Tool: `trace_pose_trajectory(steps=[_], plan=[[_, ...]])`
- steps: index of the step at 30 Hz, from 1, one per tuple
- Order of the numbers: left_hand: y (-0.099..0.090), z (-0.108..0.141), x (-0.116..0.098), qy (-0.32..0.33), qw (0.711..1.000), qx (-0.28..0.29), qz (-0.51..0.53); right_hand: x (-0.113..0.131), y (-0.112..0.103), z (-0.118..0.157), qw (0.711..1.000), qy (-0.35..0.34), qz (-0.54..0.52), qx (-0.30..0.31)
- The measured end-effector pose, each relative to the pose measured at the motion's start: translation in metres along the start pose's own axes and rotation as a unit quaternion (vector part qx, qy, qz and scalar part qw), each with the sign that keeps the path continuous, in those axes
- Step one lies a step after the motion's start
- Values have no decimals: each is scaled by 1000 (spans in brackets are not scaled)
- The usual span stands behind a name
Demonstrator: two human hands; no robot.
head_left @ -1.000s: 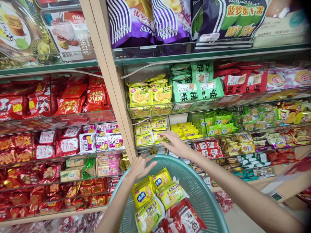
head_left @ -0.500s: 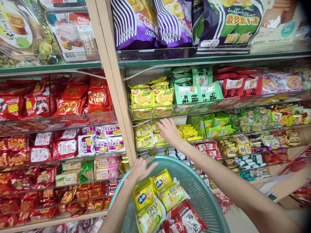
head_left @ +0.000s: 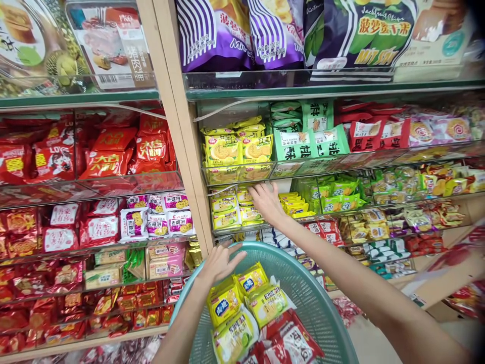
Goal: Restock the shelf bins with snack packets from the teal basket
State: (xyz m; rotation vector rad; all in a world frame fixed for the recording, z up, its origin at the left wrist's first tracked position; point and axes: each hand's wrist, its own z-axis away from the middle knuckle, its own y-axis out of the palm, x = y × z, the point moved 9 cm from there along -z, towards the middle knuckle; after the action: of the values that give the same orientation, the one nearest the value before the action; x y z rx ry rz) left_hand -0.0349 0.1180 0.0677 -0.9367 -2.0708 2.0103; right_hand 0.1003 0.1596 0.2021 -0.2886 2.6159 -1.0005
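My left hand (head_left: 219,263) grips the rim of a teal plastic basket (head_left: 326,308), with the thumb on the inner side. In the basket lie several yellow snack packets (head_left: 235,336) and red-and-white packets (head_left: 293,338). My right hand (head_left: 267,202) reaches into a shelf compartment, palm down with fingers slightly bent and apart. Its fingertips lie at the small yellow lemon packets (head_left: 250,213) stacked there. No packet shows in its grasp, and the fingertips are partly hidden under the shelf above.
A wooden upright (head_left: 182,151) divides the shelves. Larger yellow lemon biscuit packets (head_left: 257,149) sit one shelf higher, beside green packets (head_left: 299,146). Clear plastic lips front the shelves. Red packets (head_left: 106,156) fill the left side, and purple chip bags (head_left: 214,40) stand on top.
My right hand has shifted slightly right, its fingers still at the yellow packets. My left hand and the basket have hardly moved. The view has shifted slightly.
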Motion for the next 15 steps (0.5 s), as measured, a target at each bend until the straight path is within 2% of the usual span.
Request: trace_pose_trajectory(steps=[4, 6, 11, 15], plan=[[0, 0, 0, -2, 1000, 3, 0, 3, -4, -1, 1000, 7, -4, 2], [0, 0, 1, -4, 1000, 3, 1, 12, -7, 1, 1000, -5, -30, 1], [2, 0, 1, -3, 1000, 0, -4, 59, -9, 8, 984, -123, -129, 20], [2, -1, -1, 5, 1000, -3, -14, 79, 0, 9, 969, -158, -183, 40]])
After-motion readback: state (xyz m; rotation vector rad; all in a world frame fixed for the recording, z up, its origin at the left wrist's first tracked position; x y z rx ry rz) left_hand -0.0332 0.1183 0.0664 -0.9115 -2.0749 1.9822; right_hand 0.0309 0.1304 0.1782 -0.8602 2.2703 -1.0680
